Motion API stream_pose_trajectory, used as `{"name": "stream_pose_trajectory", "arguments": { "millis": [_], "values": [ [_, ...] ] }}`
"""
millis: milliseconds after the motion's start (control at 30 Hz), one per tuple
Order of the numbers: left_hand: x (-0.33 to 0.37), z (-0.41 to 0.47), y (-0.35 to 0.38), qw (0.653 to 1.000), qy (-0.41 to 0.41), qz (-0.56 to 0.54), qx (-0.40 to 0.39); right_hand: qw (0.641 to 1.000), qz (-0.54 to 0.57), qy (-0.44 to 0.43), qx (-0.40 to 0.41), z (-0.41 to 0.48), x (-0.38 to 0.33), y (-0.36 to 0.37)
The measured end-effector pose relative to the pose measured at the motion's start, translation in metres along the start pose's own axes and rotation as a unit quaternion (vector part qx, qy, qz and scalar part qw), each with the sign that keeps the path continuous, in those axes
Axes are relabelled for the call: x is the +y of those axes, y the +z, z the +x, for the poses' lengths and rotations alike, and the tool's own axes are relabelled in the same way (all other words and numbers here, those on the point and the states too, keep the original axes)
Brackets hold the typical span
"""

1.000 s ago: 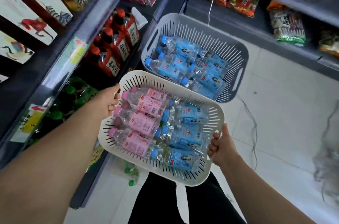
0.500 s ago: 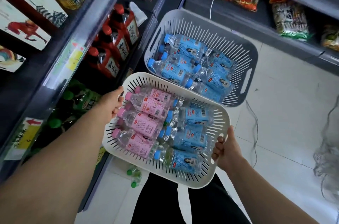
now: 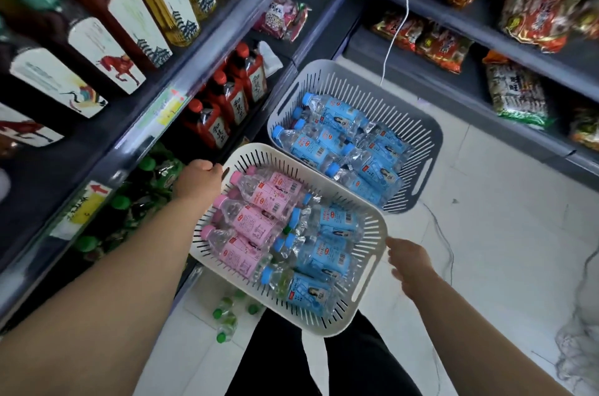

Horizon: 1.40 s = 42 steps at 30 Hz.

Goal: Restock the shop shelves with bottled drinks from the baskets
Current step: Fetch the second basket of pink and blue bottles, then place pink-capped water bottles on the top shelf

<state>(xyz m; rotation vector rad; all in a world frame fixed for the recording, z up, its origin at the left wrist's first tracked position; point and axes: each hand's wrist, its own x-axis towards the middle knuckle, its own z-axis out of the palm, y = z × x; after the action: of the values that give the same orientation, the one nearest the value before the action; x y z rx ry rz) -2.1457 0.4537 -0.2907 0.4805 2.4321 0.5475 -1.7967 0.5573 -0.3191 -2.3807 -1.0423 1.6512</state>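
White slotted plastic basket (image 3: 372, 233) sits in front of the person's legs, beside the left shelf unit (image 3: 181, 84). It holds clear bottles with pink caps and labels (image 3: 259, 201) on its left and blue-capped, blue-labelled ones (image 3: 327, 253) on its right. Left hand (image 3: 199, 181) grips the left rim, fingers curled over it. Right hand (image 3: 410, 262) is just beside the right rim, fingers loosely extended, holding nothing. Grey slotted basket (image 3: 421, 123) of blue bottles rests on the floor beyond.

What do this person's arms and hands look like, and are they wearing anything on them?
The left arm and right arm are bare as far as the view shows, with no sleeves in sight. The left hand and right hand wear no gloves, and I see no watch, ring or bracelet. Below them, dark trousers show.
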Motion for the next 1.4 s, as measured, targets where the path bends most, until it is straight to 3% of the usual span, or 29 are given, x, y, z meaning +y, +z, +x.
{"name": "stream_pose_trajectory", "arguments": {
  "millis": [167,300,500,733,967,1167,1400],
  "values": [
    [0.0,-0.056,-0.017,0.999,0.018,-0.019,0.048,0.979,-0.094,-0.183,-0.003,-0.022,-0.043,0.0],
    [-0.008,-0.101,-0.016,0.995,-0.032,-0.052,0.08,0.904,-0.251,-0.344,-0.043,-0.04,-0.071,0.003],
    [-0.022,-0.159,0.005,0.982,-0.083,-0.129,0.114,0.815,-0.367,-0.433,-0.122,-0.058,-0.095,0.016],
    [-0.034,-0.183,0.033,0.974,-0.125,-0.145,0.121,0.774,-0.402,-0.45,-0.193,-0.068,-0.106,0.043],
    [-0.039,-0.155,0.041,0.978,-0.145,-0.132,0.077,0.727,-0.449,-0.47,-0.221,-0.074,-0.122,0.091],
    [-0.04,-0.111,0.047,0.983,-0.144,-0.103,0.045,0.722,-0.462,-0.458,-0.235,-0.06,-0.133,0.124],
    [-0.036,-0.068,0.08,0.972,-0.222,-0.052,0.053,0.715,-0.466,-0.447,-0.266,-0.027,-0.141,0.151]
  ]
}}
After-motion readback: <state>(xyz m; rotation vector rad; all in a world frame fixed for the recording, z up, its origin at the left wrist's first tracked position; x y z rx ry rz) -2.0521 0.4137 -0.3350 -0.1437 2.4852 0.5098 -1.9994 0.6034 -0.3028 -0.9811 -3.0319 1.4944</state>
